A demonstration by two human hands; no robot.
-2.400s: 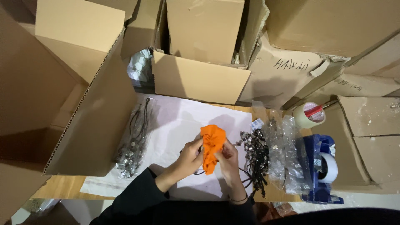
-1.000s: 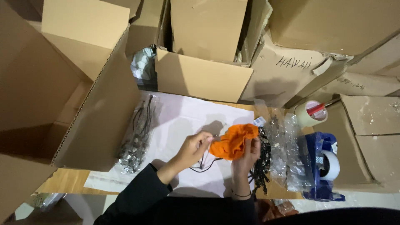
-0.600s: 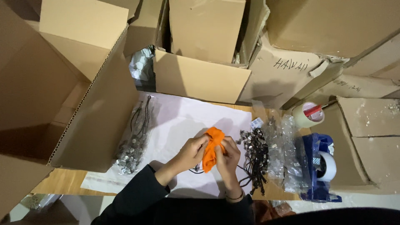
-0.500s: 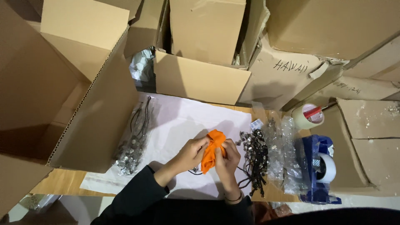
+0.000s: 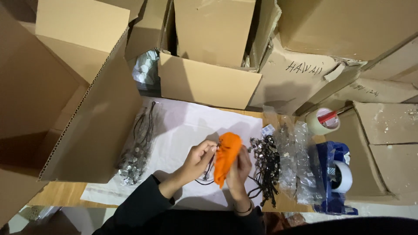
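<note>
— So where sits the crumpled orange cloth (image 5: 226,157)?
— Above the white paper sheet (image 5: 183,130); the right hand (image 5: 238,170) wraps it from behind, fingers curled; the left hand (image 5: 198,156) pinches a thin black cord (image 5: 209,169) beside it, fingertips pressed together.

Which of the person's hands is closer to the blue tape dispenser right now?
Right. The right hand holds the orange cloth on the side toward the blue tape dispenser; the left hand is on the cloth's far side, farther away.
</note>
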